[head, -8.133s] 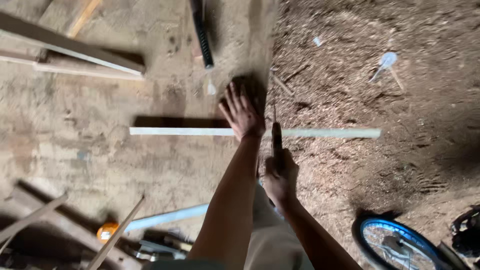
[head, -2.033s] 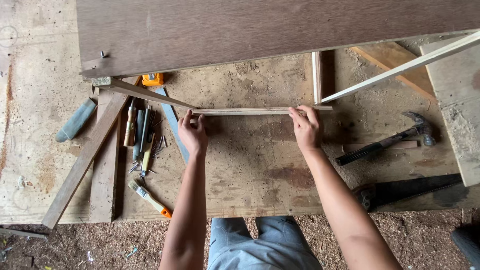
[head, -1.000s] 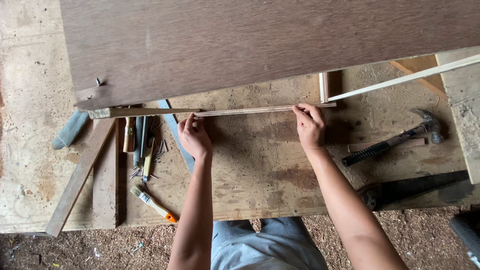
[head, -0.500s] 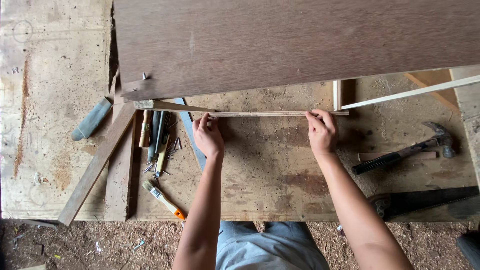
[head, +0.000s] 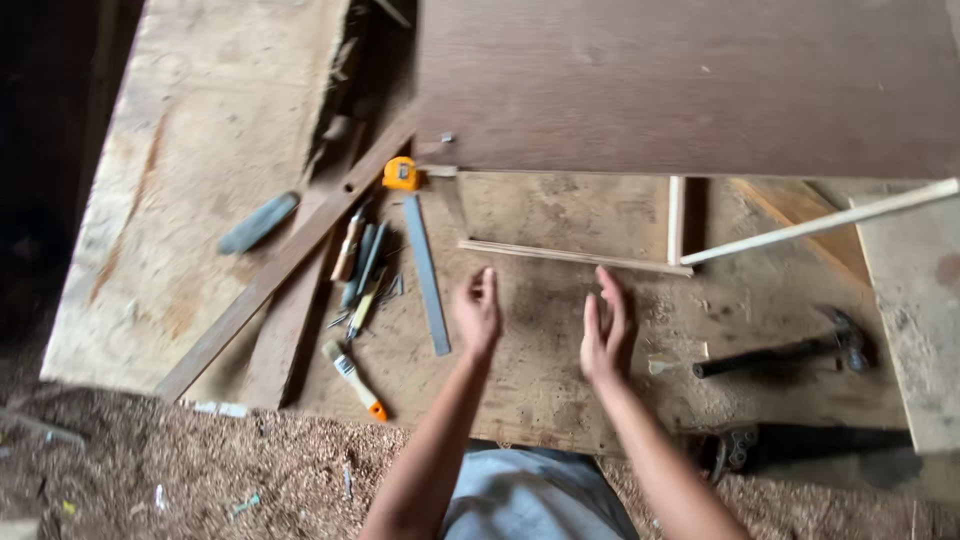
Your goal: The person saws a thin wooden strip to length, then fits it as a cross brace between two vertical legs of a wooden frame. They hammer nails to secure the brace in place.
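Nearest you, sawdust (head: 200,470) covers the floor below the tabletop's (head: 560,400) front edge. Above the tabletop, your left hand (head: 478,315) and right hand (head: 605,330) hover side by side, both open with fingers straight and palms turned toward each other; neither grip has hold of anything. Just beyond your fingertips lies the thin strip (head: 575,256), flat on the tabletop, its right end touching a short upright strip (head: 676,218) and the near end of a long pale slat (head: 820,222) that runs off to the right. Left of your left hand lies a grey metal ruler (head: 426,272), and further left a cluster of chisels (head: 360,262), a small brush (head: 353,378) with an orange tip, and two long battens (head: 275,280) set diagonally. Right of your right hand rests a hammer (head: 780,350). A yellow tape measure (head: 401,173) sits beyond the ruler, at the edge of the large dark panel (head: 690,80) that fills the far side.
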